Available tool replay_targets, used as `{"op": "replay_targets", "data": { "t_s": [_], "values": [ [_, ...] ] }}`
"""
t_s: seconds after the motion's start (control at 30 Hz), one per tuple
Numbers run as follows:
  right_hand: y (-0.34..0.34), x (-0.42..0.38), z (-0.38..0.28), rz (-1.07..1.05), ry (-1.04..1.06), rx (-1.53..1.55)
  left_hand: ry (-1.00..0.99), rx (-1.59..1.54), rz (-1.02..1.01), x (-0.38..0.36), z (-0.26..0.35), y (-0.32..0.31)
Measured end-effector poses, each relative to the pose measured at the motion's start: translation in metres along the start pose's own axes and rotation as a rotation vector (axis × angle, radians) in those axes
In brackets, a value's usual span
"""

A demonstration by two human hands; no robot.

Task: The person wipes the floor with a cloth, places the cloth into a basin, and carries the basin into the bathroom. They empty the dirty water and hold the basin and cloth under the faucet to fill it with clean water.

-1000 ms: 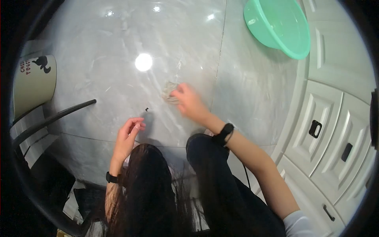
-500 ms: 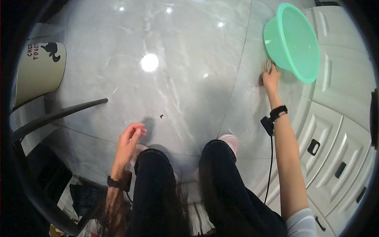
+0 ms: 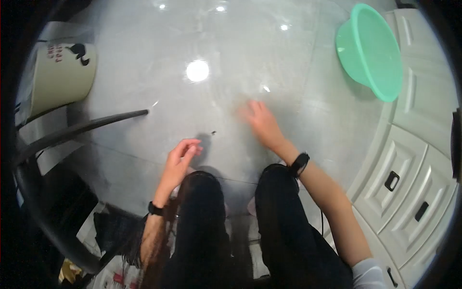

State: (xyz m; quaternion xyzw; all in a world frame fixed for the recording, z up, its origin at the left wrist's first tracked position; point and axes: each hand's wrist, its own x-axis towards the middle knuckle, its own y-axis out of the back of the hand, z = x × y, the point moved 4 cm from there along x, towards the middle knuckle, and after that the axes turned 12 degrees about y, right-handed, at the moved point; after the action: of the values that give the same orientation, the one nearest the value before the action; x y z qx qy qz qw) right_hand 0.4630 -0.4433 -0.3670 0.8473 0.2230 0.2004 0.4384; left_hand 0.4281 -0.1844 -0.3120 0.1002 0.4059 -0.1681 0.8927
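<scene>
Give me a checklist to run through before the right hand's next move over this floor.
1. Right hand clear of the green basin: ok, well apart.
2. Right hand's grip: cannot tell, the fingertips are motion-blurred.
3. Left hand free: ok, fingers loosely curled, nothing visible in them.
4. Floor between the hands clean: not ok, a small dark speck lies there.
5. Basin out of the way: ok, off to the right near the white cabinets.
6. Water in the basin: cannot tell.
</scene>
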Motion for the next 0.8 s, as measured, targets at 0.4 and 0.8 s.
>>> {"op": "replay_targets", "data": {
  "t_s": [0.4,0.8],
  "values": [
    [0.064,-0.062,0.093,0.359,-0.682,-0.441,0.002,0.020,0.086,-0.034,-0.008,0.025],
    [-0.029,0.080,-0.009,0.118,-0.293,-0.228,-0.019,-0.093,0.093,-0.053,-0.040,0.013]
  ]
}}
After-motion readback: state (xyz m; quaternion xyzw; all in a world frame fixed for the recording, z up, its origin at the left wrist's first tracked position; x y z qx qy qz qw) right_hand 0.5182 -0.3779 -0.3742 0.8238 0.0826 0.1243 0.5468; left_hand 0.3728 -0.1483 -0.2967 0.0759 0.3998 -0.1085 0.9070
